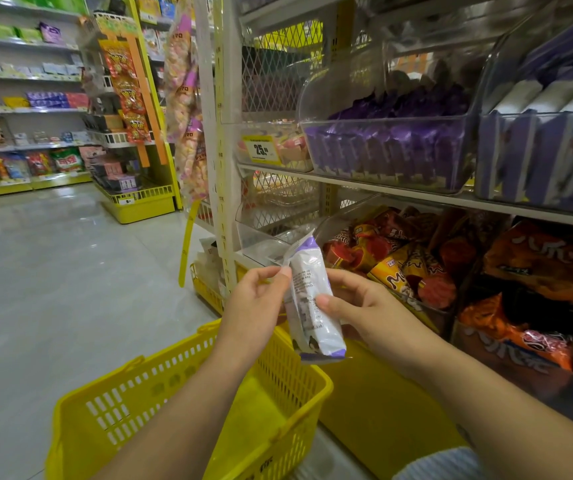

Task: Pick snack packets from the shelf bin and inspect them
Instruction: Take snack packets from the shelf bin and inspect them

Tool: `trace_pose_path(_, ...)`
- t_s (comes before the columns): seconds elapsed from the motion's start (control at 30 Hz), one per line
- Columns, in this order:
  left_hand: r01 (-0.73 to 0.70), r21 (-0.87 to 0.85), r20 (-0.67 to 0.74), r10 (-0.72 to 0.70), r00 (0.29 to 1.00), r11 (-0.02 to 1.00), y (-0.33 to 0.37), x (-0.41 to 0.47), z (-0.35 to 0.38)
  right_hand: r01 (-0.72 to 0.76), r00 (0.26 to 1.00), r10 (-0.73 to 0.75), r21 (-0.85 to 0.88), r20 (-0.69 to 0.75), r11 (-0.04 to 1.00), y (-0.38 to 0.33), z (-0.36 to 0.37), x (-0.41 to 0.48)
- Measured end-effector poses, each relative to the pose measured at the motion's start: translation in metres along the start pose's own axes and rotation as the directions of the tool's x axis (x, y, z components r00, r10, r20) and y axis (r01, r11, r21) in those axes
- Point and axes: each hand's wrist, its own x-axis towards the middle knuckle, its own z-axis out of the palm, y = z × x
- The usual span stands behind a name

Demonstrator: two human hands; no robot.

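Mid-inspection: my left hand and right hand both grip the packet, reading its back. Next probably flip it.

1. Aisle floor, left of the shelf unit: open passage.
2. Yellow basket: top open; the left forearm crosses it.
3. Purple-packet bin on the upper shelf: reach limited by its front wall below and a curved clear hood above.
4. Lower bin of red and orange packets: open at front, under the upper shelf's front edge.
5. White upright post and hanging bag strip block the shelf's left edge.
6. Snack packet, held by left hand and right hand, stands before the lower bin's left end.
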Motion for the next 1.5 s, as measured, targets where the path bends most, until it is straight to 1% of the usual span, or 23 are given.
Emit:
trace_pose_path(0.03,0.036,-0.038,0.039,-0.035,0.999,0.999,0.003,-0.002,0.002,0.003,1.0,-0.003,0.014,-0.022,1.0,0.001,0.001,0.0)
trace_pose_path(0.1,0.13,-0.165,0.191,-0.098,0.977,0.978,0.012,-0.008,0.008,0.021,0.995,-0.019,0.026,-0.102,0.999,0.003,0.002,0.002)
trace_pose_path(0.17,0.182,-0.221,0.305,-0.109,0.946,0.958,0.018,-0.014,0.016,0.053,0.979,-0.044,0.038,-0.2,0.998,0.004,0.004,0.003)
trace_pose_path(0.27,0.175,-0.214,0.316,-0.101,0.943,0.961,0.024,-0.019,0.024,0.104,0.965,-0.103,-0.009,-0.241,0.995,-0.001,0.009,0.001)
trace_pose_path(0.33,0.161,-0.258,0.287,-0.083,0.954,0.953,0.028,-0.019,0.024,0.096,0.973,-0.098,-0.023,-0.208,0.995,-0.004,0.011,-0.001)
trace_pose_path(0.4,0.191,-0.323,0.29,-0.095,0.952,0.927,0.035,-0.022,0.022,0.088,0.978,-0.098,-0.061,-0.183,0.994,-0.007,0.011,-0.006)
trace_pose_path(0.47,0.223,-0.377,0.349,-0.085,0.933,0.899,0.04,-0.029,0.023,0.108,0.976,-0.135,-0.159,-0.17,0.981,-0.012,0.009,-0.013)
trace_pose_path(0.53,0.207,-0.39,0.38,-0.048,0.924,0.897,0.047,-0.037,0.027,0.136,0.973,-0.182,-0.282,-0.142,0.95,-0.021,0.007,-0.022)
trace_pose_path(0.6,0.171,-0.413,0.334,-0.025,0.942,0.894,0.056,-0.042,0.031,0.161,0.964,-0.228,-0.376,-0.141,0.913,-0.033,0.003,-0.032)
trace_pose_path(0.63,0.152,-0.433,0.29,-0.023,0.957,0.888,0.063,-0.043,0.032,0.17,0.96,-0.236,-0.357,-0.152,0.919,-0.039,-0.001,-0.038)
trace_pose_path(0.7,0.113,-0.456,0.206,-0.019,0.978,0.883,0.078,-0.046,0.037,0.177,0.963,-0.216,-0.229,-0.161,0.957,-0.056,-0.006,-0.051)
trace_pose_path(0.73,0.09,-0.451,0.175,-0.011,0.985,0.888,0.086,-0.049,0.041,0.194,0.963,-0.225,-0.204,-0.146,0.96,-0.066,-0.007,-0.057)
trace_pose_path(0.77,0.066,-0.439,0.147,-0.001,0.989,0.896,0.095,-0.052,0.046,0.212,0.961,-0.246,-0.233,-0.126,0.949,-0.076,-0.009,-0.064)
trace_pose_path(0.83,0.046,-0.442,0.106,0.001,0.994,0.896,0.111,-0.058,0.059,0.236,0.953,-0.288,-0.373,-0.089,0.897,-0.097,-0.011,-0.079)
trace_pose_path(0.93,0.09,-0.5,0.138,-0.023,0.99,0.861,0.138,-0.066,0.081,0.258,0.903,-0.42,-0.672,-0.088,0.695,-0.128,-0.016,-0.099)
trace_pose_path(1.0,0.12,-0.483,0.209,-0.019,0.978,0.867,0.156,-0.071,0.096,0.257,0.857,-0.504,-0.758,-0.108,0.6,-0.148,-0.022,-0.112)
trace_pose_path(1.1,0.118,-0.4,0.31,0.014,0.95,0.909,0.182,-0.074,0.118,0.303,0.792,-0.597,-0.769,-0.125,0.563,-0.176,-0.036,-0.129)
trace_pose_path(1.13,0.077,-0.332,0.305,0.03,0.952,0.94,0.189,-0.073,0.127,0.32,0.777,-0.615,-0.756,-0.135,0.571,-0.184,-0.043,-0.134)
trace_pose_path(1.2,-0.079,-0.054,0.264,0.09,0.96,0.995,0.203,-0.066,0.143,0.312,0.753,-0.633,-0.751,-0.179,0.582,-0.201,-0.059,-0.141)
trace_pose_path(1.27,-0.27,0.188,0.256,0.218,0.942,0.944,0.212,-0.062,0.154,0.265,0.721,-0.648,-0.766,-0.245,0.585,-0.222,-0.079,-0.146)
trace_pose_path(1.37,-0.501,0.277,0.392,0.38,0.838,0.82,0.213,-0.055,0.166,0.213,0.726,-0.618,-0.755,-0.302,0.62,-0.256,-0.107,-0.152)
trace_pose_path(1.43,-0.59,0.345,0.443,0.428,0.788,0.73,0.208,-0.048,0.175,0.152,0.751,-0.585,-0.781,-0.307,0.605,-0.276,-0.122,-0.155)
trace_pose_path(1.5,-0.617,0.377,0.468,0.433,0.77,0.69,0.206,-0.044,0.187,0.075,0.78,-0.536,-0.801,-0.324,0.593,-0.294,-0.135,-0.154)
